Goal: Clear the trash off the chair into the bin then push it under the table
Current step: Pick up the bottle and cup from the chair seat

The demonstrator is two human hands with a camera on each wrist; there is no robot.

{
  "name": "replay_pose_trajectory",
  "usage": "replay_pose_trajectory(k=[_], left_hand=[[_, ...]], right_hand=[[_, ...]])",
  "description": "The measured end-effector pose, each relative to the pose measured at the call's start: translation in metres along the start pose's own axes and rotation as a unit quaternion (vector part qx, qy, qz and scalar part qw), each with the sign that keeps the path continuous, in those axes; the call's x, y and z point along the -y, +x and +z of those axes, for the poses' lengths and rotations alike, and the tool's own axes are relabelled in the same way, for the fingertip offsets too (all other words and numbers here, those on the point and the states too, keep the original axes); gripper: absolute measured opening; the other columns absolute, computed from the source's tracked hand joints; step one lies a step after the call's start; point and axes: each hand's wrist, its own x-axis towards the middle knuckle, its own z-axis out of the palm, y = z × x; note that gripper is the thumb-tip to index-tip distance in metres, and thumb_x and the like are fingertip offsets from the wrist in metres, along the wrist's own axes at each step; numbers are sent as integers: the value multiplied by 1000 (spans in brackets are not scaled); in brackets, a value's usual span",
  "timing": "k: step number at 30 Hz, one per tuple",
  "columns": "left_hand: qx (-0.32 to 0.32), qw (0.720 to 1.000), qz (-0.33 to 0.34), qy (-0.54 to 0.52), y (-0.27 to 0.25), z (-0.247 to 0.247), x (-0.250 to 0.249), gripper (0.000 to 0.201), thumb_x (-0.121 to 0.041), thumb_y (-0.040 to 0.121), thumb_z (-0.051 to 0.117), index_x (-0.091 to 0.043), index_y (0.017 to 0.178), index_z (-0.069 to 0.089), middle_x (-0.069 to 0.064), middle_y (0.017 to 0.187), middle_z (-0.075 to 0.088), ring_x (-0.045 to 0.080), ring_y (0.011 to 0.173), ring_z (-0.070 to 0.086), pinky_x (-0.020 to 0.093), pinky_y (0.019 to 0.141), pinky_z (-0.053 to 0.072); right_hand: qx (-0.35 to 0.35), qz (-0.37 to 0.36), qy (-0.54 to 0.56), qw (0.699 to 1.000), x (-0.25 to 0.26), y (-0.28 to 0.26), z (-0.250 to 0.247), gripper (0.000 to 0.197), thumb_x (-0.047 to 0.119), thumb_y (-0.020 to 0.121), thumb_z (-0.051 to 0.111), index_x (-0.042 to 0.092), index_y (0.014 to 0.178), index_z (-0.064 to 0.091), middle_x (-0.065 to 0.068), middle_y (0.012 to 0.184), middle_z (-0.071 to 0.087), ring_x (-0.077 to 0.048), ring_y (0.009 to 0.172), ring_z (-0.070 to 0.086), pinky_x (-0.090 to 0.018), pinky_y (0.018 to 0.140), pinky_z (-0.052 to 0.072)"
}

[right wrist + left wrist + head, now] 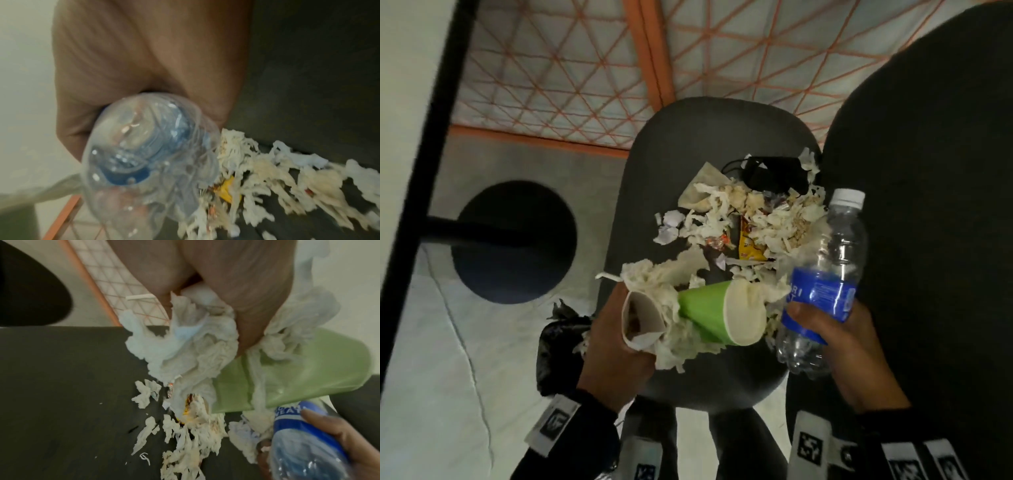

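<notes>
Chair seat (654,164) strewn with tissue scraps (756,219); left fingers (616,342) round cups (719,315), right fingers (822,322) round bottle (832,257).

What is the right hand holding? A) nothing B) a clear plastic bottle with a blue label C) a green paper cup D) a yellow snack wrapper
B: the right hand grips the clear plastic bottle with a blue label around its label, while the green paper cup sits with crumpled tissue in the left hand.
</notes>
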Motion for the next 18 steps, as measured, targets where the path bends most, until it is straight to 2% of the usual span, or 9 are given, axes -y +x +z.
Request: replay_pose_trajectory(k=[3,5,7,10,12,14,15,16,18], left_hand=[[-117,989,-90,-32,-43,-17,8,68,18,70,66,-44,93,49,-46,74,60,-24,74,58,1,65,46],[-153,982,-97,-59,-71,-36,17,68,26,72,60,-42,76,61,-30,67,67,-16,62,60,8,59,49],[-183,976,-70,-90,-93,-57,37,54,23,73,60,-31,73,67,-7,61,68,0,49,61,24,47,51],[-255,959,-77,-99,-122,-87,67,10,3,73,63,-5,72,58,8,52,61,14,40,54,32,32,42],[-311,939,-105,-99,-133,-103,89,25,-26,68,69,-7,81,61,7,62,66,13,51,58,32,38,48],[-361,912,-157,-113,-134,-120,129,46,-42,60,70,-13,95,66,2,81,71,12,69,64,27,52,55],[-381,898,-189,-117,-133,-129,163,56,-43,58,72,-12,104,66,6,92,72,14,80,66,27,62,57],[-395,885,-214,-123,-137,-142,228,61,-41,58,75,-12,110,64,8,102,72,19,90,67,33,71,58],[-378,885,-266,-63,-119,-146,287,56,-31,62,78,-20,113,59,5,106,70,27,99,67,39,77,54]], right_hand=[[85,32,-51,995,-3,-2,29,44,26,64,79,25,105,63,-7,101,72,-22,91,71,-40,81,57],[149,49,-79,984,-11,-7,59,39,19,68,78,27,103,63,-4,99,73,-19,90,71,-38,82,57],[215,51,-92,971,-23,-14,94,35,11,70,80,25,98,65,0,90,74,-10,83,72,-24,73,58],[289,62,-116,948,-50,-23,152,39,18,66,78,14,103,68,-8,92,75,-15,84,72,-18,69,56],[317,82,-109,939,-70,-29,186,47,21,65,75,8,109,65,-12,96,73,-17,83,71,-17,68,55],[316,90,-103,939,-91,-31,212,44,19,64,76,6,104,66,-8,86,71,-14,75,69,-17,64,54],[314,84,-114,939,-103,-31,228,41,18,63,76,5,101,66,-7,82,69,-13,72,68,-17,63,53],[314,82,-111,939,-153,-28,256,39,17,64,75,2,99,66,-8,80,68,-13,70,67,-17,62,54],[324,69,-124,935,-174,-18,272,37,15,65,75,-2,96,64,-10,78,64,-14,68,64,-16,60,53]])
